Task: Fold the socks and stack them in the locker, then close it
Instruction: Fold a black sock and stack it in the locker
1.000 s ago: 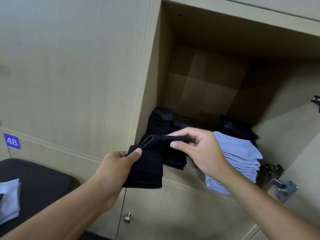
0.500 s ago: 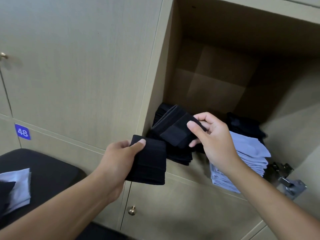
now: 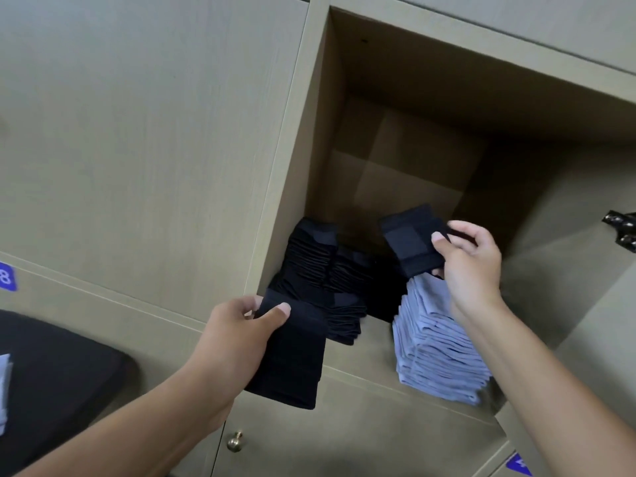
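Observation:
My left hand (image 3: 237, 333) grips a folded black sock (image 3: 290, 359) in front of the open locker's (image 3: 311, 132) lower edge. My right hand (image 3: 471, 266) pinches a second folded black sock (image 3: 411, 241) and holds it up inside the locker, above a stack of light blue socks (image 3: 437, 346). On the locker floor at the left lie piles of folded black socks (image 3: 320, 266). More dark socks sit in shadow behind the blue stack.
The locker's open door (image 3: 585, 287) stands at the right, with a metal hinge (image 3: 623, 228) on it. Below is a closed locker with a brass knob (image 3: 235, 440). A black seat (image 3: 51, 380) at lower left carries a light blue cloth (image 3: 4, 383).
My right hand has separated one black sock from the one in my left hand and carried it up and right, over the blue stack. My left hand stayed low with its sock.

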Demonstrator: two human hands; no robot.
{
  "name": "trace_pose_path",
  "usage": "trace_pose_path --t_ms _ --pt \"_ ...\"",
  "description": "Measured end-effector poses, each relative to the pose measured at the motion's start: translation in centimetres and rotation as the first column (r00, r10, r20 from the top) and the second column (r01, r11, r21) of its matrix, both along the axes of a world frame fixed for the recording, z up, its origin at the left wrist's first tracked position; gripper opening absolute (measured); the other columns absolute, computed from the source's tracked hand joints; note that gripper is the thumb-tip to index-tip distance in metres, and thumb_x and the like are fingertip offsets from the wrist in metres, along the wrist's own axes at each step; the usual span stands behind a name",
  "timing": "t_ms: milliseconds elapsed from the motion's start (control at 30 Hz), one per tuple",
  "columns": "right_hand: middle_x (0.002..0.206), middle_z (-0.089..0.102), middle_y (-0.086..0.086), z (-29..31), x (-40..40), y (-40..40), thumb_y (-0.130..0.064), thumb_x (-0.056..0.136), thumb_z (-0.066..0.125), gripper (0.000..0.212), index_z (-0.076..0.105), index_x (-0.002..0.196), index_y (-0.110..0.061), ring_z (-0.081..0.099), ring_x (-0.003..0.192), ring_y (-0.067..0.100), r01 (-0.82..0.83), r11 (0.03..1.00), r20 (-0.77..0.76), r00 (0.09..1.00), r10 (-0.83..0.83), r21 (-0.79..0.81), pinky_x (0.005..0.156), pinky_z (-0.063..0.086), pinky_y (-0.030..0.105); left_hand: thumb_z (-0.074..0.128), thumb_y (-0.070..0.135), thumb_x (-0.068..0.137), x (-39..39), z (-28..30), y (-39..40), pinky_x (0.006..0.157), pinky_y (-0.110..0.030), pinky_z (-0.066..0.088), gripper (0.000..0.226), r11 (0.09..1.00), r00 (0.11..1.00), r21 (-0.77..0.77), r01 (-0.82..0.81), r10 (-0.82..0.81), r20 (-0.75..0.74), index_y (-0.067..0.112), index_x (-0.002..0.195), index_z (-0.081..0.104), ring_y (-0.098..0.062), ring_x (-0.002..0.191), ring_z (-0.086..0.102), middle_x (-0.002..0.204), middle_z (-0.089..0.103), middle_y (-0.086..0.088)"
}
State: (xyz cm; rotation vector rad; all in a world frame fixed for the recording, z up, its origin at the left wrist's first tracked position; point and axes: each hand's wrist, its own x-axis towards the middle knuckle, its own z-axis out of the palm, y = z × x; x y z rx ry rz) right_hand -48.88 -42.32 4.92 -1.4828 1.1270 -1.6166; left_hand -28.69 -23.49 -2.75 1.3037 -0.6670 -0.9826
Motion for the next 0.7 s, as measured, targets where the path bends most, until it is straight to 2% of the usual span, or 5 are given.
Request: trace_pose_path --t_ms 100,267,400,500,700 --pt "0.103 0.066 -0.002 0.3 -0.2 -1.3 -0.005 0.099 0.06 0.027 0.052 0.115 -0.025 0.067 0.085 0.013 0.034 0.999 -0.021 0.999 -0.033 0.007 0.06 0.056 0.026 0.065 0.024 0.099 -0.1 -0.3 -0.3 0.062 -0.036 0.062 0.016 1.0 0.999 0.012 0.005 -0.006 0.054 0.012 0.095 0.075 -0.024 0.077 0.078 0.087 0.079 -0.007" --pt "0.111 0.064 0.009 0.6 0.7 -4.0 0.008 0.101 0.041 0.04 0.068 0.097 -0.022 0.066 0.104 0.03 -0.047 0.981 -0.182 0.98 0.082 0.186 0.091 0.059 0.048 0.065 0.024 0.099 -0.1 -0.2 -0.5 0.065 -0.042 0.064 0.016 1.0 0.996 0.024 0.011 -0.013 0.091 0.012 0.095 0.075 -0.027 0.077 0.077 0.085 0.079 -0.008" --pt "0.122 0.061 0.022 1.1 2.7 -5.6 0.015 0.098 0.034 0.04 0.066 0.107 -0.007 0.065 0.094 0.027 -0.128 0.931 -0.098 0.98 0.171 0.342 0.068 0.058 0.032 0.066 0.025 0.098 -0.1 -0.1 -0.5 0.067 -0.046 0.064 0.016 0.999 0.993 0.034 0.003 -0.007 0.117 0.012 0.091 0.074 -0.029 0.076 0.077 0.082 0.078 -0.009" --pt "0.124 0.059 0.025 1.2 4.0 -6.6 0.017 0.097 0.038 0.035 0.064 0.11 -0.003 0.064 0.109 0.033 -0.126 0.907 -0.077 0.982 0.17 0.403 0.059 0.056 0.032 0.067 0.026 0.097 0.0 -0.1 -0.5 0.072 -0.052 0.064 0.016 0.999 0.992 0.04 0.0 -0.005 0.13 0.013 0.092 0.074 -0.03 0.078 0.077 0.084 0.078 -0.009" --pt "0.114 0.063 0.024 0.2 6.5 -7.8 0.019 0.092 0.055 0.028 0.066 0.104 -0.004 0.064 0.099 0.027 -0.102 0.872 -0.177 0.962 0.21 0.479 0.071 0.06 0.039 0.067 0.023 0.097 0.2 -0.2 -0.6 0.07 -0.053 0.064 0.016 0.999 0.993 0.037 0.013 -0.017 0.113 0.01 0.092 0.075 -0.031 0.078 0.077 0.084 0.078 -0.01"
